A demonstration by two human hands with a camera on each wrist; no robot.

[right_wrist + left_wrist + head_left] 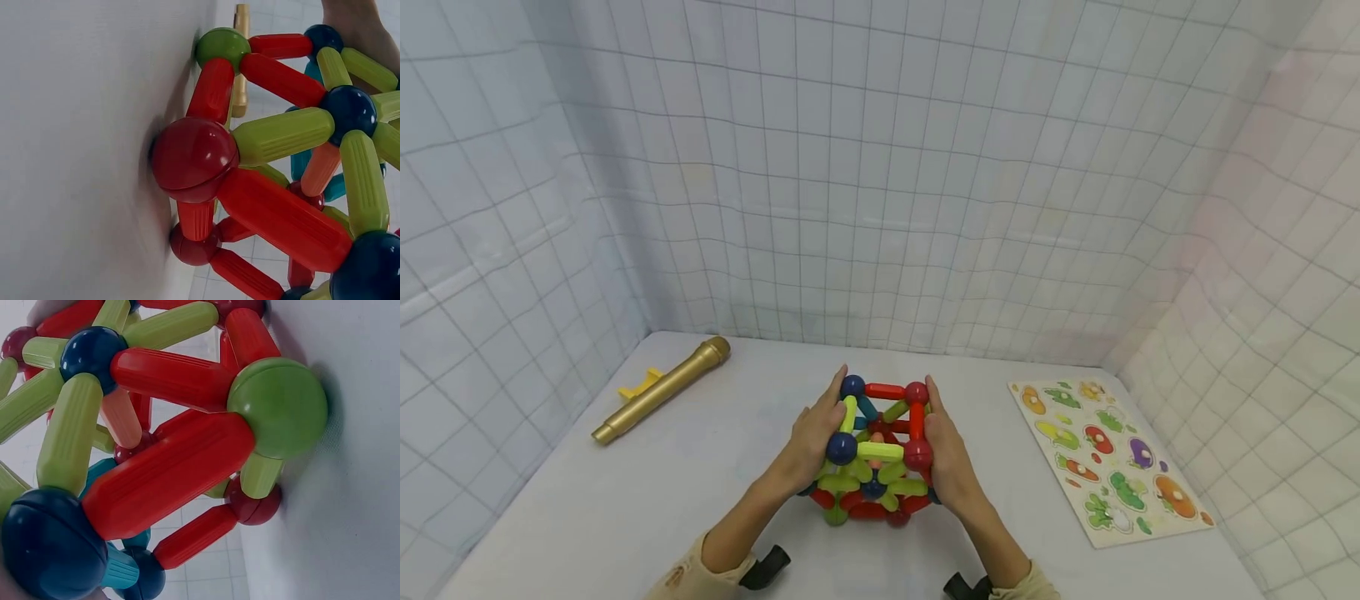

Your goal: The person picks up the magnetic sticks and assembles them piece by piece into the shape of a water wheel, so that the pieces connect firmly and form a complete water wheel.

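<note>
A ball-and-stick building-toy structure (880,451) stands on the white table between both hands. Red, lime, teal and orange rods join its blue, red and green balls into a rounded cage. My left hand (815,432) lies along its left side, extended fingers pointing up beside a blue ball (842,448). On the opposite side my right hand (946,450) presses near a red ball (917,455), its visible fingers straight too. Both wrist views show the lower balls at the tabletop, including a green ball (277,408). The structure hides parts of both hands.
At the back left lies a gold toy microphone (662,389) with a yellow piece (641,384) beside it. A vegetable puzzle board (1078,425) lies on the right of the table (700,500). Grid-patterned white curtains (895,192) surround the table's back and sides.
</note>
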